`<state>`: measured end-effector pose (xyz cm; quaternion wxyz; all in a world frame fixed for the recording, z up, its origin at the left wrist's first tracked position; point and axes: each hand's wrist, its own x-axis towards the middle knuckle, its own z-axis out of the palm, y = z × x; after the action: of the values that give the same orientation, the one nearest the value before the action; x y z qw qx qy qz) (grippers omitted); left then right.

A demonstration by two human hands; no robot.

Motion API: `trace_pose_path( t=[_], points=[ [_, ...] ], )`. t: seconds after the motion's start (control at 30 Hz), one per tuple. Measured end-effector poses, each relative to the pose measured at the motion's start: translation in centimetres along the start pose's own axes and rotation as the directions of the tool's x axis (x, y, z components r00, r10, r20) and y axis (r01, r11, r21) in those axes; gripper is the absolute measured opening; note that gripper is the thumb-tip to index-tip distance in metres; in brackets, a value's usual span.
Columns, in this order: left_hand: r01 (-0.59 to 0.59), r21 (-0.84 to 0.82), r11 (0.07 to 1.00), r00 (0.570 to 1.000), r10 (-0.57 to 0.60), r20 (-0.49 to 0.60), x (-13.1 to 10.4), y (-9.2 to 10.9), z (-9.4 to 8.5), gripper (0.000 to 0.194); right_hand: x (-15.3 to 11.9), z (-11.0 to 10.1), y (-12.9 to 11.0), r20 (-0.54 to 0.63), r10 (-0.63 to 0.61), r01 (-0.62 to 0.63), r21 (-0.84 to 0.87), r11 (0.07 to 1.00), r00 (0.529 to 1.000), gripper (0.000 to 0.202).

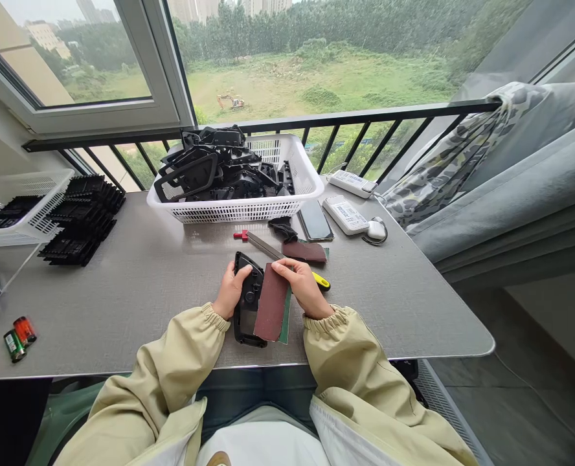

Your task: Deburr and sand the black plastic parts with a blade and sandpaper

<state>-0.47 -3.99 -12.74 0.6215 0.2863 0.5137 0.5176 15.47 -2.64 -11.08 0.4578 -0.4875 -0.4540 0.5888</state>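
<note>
Near the table's front edge, my left hand [231,288] grips a black plastic part [249,296] by its left side, thumb on top. My right hand [303,282] pinches the top of a folded reddish-brown sandpaper sheet [270,304] with a green underside. The sheet overlaps the right side of the black part; whether they touch is hard to tell. Beyond my right hand lie a metal file with a red end [263,246], a yellow-and-black handle [321,281] and another brown sandpaper piece [305,252].
A white basket [239,210] heaped with black parts stands at the back. Stacked black parts [81,220] and another white basket [49,184] are at left. Batteries [15,346] lie front left. A phone [316,221], white power banks [346,215] and black cloth [282,228] lie back right.
</note>
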Motion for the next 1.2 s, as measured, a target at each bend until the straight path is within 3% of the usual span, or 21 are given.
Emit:
trace_pose_path(
  t=[0.17,0.3,0.47,0.87,1.2],
  points=[
    [-0.050,-0.024,0.998,0.998,0.049,-0.046,0.1,0.1,0.0,0.042,0.0,0.1,-0.1,0.015,0.021,-0.022,0.044,0.999,1.000,0.030],
    [-0.083,-0.023,0.996,0.993,0.081,-0.081,0.1,0.1,0.0,0.042,-0.4,0.3,-0.6,0.119,0.069,-0.082,0.105,0.991,0.991,0.033],
    [-0.054,-0.055,0.997,0.998,0.055,0.025,-0.5,0.4,0.0,0.048,-1.0,0.7,-1.0,0.232,0.116,-0.157,0.165,0.974,0.966,0.036],
    [-0.112,0.000,0.994,0.993,0.112,-0.045,0.2,-0.2,0.0,0.052,-0.6,0.8,-0.2,0.193,0.068,-0.099,0.154,0.983,0.979,0.033],
    [-0.119,0.148,0.982,0.993,0.116,0.026,0.4,-0.9,-0.4,0.049,-0.4,0.6,-0.4,0.219,0.049,-0.041,-0.040,0.998,0.974,0.026]
  ],
)
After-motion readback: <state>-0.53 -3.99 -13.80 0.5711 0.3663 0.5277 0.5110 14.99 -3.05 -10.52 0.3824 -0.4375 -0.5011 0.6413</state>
